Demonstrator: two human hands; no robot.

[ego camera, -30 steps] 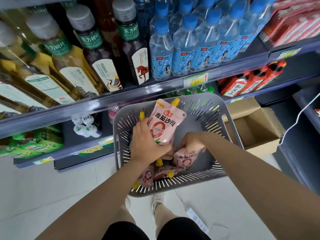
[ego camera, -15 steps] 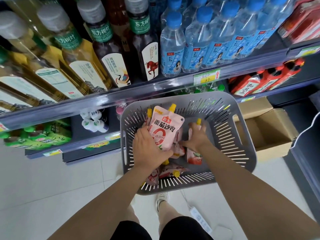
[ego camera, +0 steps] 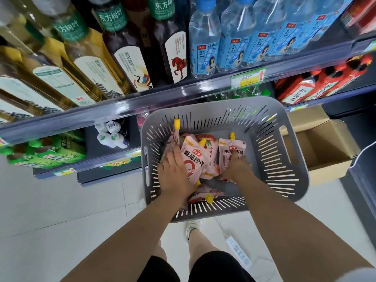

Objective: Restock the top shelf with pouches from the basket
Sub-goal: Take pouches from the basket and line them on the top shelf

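We noted both hands apart, down in the grey basket (ego camera: pixel 274 159). Left hand (ego camera: pixel 176 176) lay flat, fingers nearly straight, pressing pink pouches (ego camera: pixel 195 159) by the left wall. Right hand (ego camera: pixel 236 169) gripped one upright pouch (ego camera: pixel 232 149) at its lower end. White tiled floor (ego camera: pixel 61 200) beneath. Beyond the far rim: shelf edge (ego camera: pixel 142 104), tea bottles (ego camera: pixel 130 47), water bottles (ego camera: pixel 203 37).

Slotted grey plastic basket (ego camera: pixel 274 151), matt; glossy pink foil-like pouches (ego camera: pixel 193 157) with yellow plastic caps; matt cardboard box (ego camera: pixel 325 151); glossy floor tiles (ego camera: pixel 61 210).
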